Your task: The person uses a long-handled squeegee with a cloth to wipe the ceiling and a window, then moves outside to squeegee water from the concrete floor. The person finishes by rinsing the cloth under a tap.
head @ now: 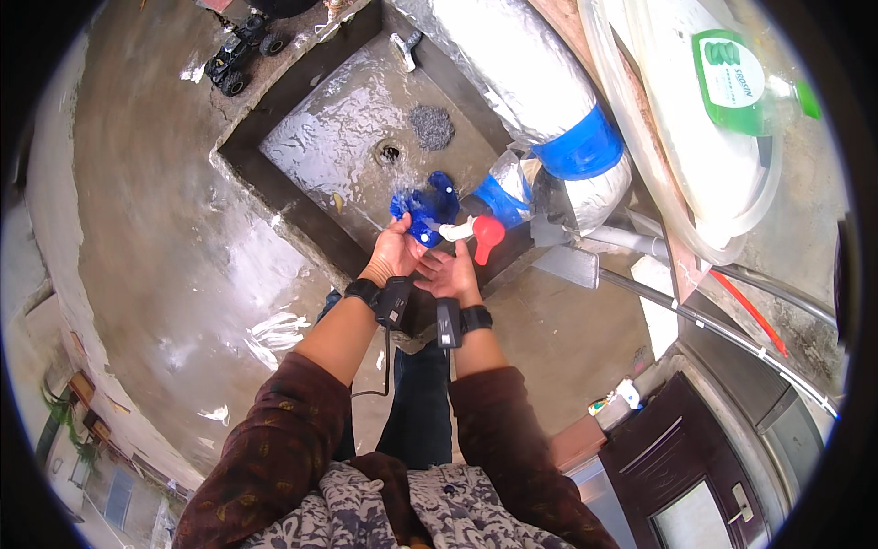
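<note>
My left hand [396,247] grips the near edge of a wet blue item [420,209] with white dots, perhaps a cloth or slipper; its kind is unclear. Water splashes on it below a white tap [456,230] with a red handle [488,237]. My right hand [446,271] is beside the tap, palm up with fingers spread, close to the left fingers and holding nothing visible. Both hands are over the near corner of a concrete sink [322,206]. A steel wool scourer [432,127] lies on the sink floor near the drain hole [389,153].
Foil-wrapped pipe [521,75] with blue tape rises at the sink's right. A grey brush-like object [406,51] rests in the far corner. A black toy truck [240,58] stands beyond the left rim. A metal shovel blade [568,265] and a green-labelled bottle [737,82] are at right.
</note>
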`<control>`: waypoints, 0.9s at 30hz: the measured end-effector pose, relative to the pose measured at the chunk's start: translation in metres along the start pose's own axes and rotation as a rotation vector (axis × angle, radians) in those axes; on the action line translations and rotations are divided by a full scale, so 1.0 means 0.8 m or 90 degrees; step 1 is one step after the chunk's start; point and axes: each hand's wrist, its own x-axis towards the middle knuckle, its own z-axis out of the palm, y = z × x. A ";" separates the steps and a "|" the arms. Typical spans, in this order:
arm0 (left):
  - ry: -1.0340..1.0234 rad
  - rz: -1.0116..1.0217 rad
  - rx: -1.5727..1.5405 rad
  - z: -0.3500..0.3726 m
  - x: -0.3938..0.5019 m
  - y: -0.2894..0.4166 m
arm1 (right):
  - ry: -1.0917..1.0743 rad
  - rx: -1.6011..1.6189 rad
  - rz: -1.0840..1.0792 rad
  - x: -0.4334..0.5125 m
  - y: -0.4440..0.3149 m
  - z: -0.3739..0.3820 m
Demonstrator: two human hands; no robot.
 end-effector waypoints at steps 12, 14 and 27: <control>0.117 0.018 0.126 -0.021 0.020 0.029 | -0.183 0.210 -0.444 -0.005 0.000 0.011; 0.267 -0.061 0.283 -0.027 0.032 0.037 | -0.141 0.174 -0.413 -0.010 -0.002 0.014; -0.403 0.263 2.019 0.060 0.207 0.108 | 0.026 -0.071 -0.615 0.028 -0.003 -0.013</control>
